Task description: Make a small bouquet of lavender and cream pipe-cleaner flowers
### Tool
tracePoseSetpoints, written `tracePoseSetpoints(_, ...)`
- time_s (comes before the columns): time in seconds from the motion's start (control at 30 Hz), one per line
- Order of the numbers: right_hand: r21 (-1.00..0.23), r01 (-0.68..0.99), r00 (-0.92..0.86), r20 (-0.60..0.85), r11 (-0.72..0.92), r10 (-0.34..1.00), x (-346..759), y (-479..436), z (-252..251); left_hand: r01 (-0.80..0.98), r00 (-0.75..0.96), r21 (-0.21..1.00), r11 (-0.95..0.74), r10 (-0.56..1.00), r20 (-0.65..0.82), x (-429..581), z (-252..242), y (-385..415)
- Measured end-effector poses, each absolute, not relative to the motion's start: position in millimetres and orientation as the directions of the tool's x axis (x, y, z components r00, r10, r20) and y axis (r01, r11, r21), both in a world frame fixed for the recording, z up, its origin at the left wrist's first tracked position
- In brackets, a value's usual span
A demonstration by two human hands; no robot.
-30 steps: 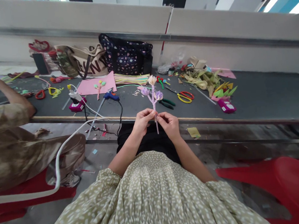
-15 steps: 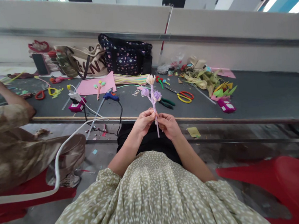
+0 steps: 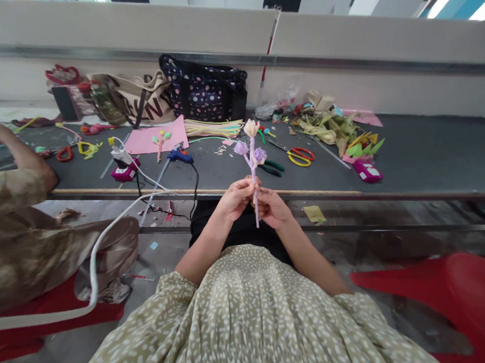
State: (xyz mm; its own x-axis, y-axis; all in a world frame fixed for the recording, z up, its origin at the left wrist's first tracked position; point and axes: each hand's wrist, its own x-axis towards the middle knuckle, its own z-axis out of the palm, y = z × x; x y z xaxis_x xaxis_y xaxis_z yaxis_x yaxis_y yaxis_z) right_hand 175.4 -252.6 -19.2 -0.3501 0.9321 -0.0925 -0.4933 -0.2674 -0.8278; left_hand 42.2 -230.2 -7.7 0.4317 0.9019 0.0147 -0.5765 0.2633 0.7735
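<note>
A craft flower stem (image 3: 253, 166) stands upright in front of me, with a cream bloom on top and two purple blooms lower down. My left hand (image 3: 239, 198) pinches the lilac stalk from the left. From the other side my right hand (image 3: 272, 207) closes its fingers on the same stalk, just lower. The stalk's bare end shows beneath the fingers. Behind the flower, dark green-handled pliers (image 3: 272, 168) lie on the dark table (image 3: 429, 155), partly covered by a purple bloom. Scissors (image 3: 297, 155) with red and yellow handles rest to the right.
A blue glue gun (image 3: 180, 155) and a magenta power block (image 3: 124, 169) with cables lie left. Pink paper (image 3: 138, 138), bundled strips (image 3: 213, 128) and bags (image 3: 205, 89) are behind. Dried husks (image 3: 330, 124) lie right. Another person's arm (image 3: 26, 154) is at far left.
The flower stem has shifted slightly right and a little downward at its lower end. Both my hands keep their grip on it. The other person's hand has moved at far left.
</note>
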Motion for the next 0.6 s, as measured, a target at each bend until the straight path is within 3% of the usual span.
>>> tracePoseSetpoints(0.33,-0.893,-0.440,-0.202,0.001,-0.090,0.979,175.4,-256.2,-11.8,-0.547,0.368,0.816,0.186,0.929,0.035,41.3,-5.3,-230.8)
tracePoseSetpoints(0.5,-0.927,-0.369,-0.054,0.090,0.063,0.995,171.7,-257.9,-9.7,-0.510,0.276,0.860,-0.002,0.947,0.166,44.2,-4.8,-232.8)
tracePoseSetpoints(0.6,-0.959,-0.212,0.051,0.180,0.187,0.982,171.2,-258.2,-9.9,-0.451,0.155,0.885,-0.113,0.967,0.202,46.4,-5.4,-233.7)
